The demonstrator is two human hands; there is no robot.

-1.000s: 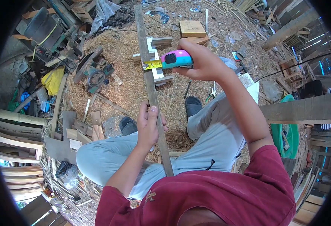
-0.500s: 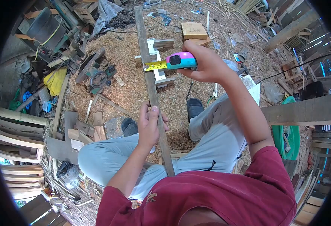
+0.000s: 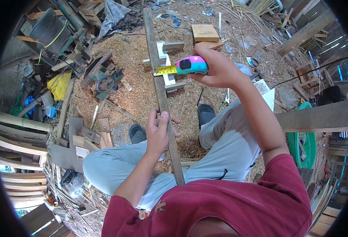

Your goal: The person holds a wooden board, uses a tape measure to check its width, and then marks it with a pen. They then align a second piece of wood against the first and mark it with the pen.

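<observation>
A long, narrow wooden strip (image 3: 153, 43) runs from my lap out over the sawdust-covered ground. My left hand (image 3: 158, 128) is closed around its middle, with the thumb on top. In my right hand (image 3: 215, 67) is a pink and teal tape measure (image 3: 192, 64). A short length of its yellow blade (image 3: 166, 70) is drawn out, and the blade's end lies across the strip. Beneath the tape stands a small white frame (image 3: 168, 79) with wooden crosspieces, partly hidden by the strip and the tape.
Stacked wooden blocks (image 3: 205, 33) lie beyond my right hand. A green machine with a handwheel (image 3: 104, 84) sits to the left, near wood offcuts (image 3: 91, 135). A wooden beam (image 3: 318, 115) and a green basin (image 3: 307, 148) are at the right. Pliers (image 3: 224, 100) lie near my right foot.
The whole view has shifted very slightly. My left hand's fingers have spread a little beside the strip; the tape measure stays across it almost unmoved.
</observation>
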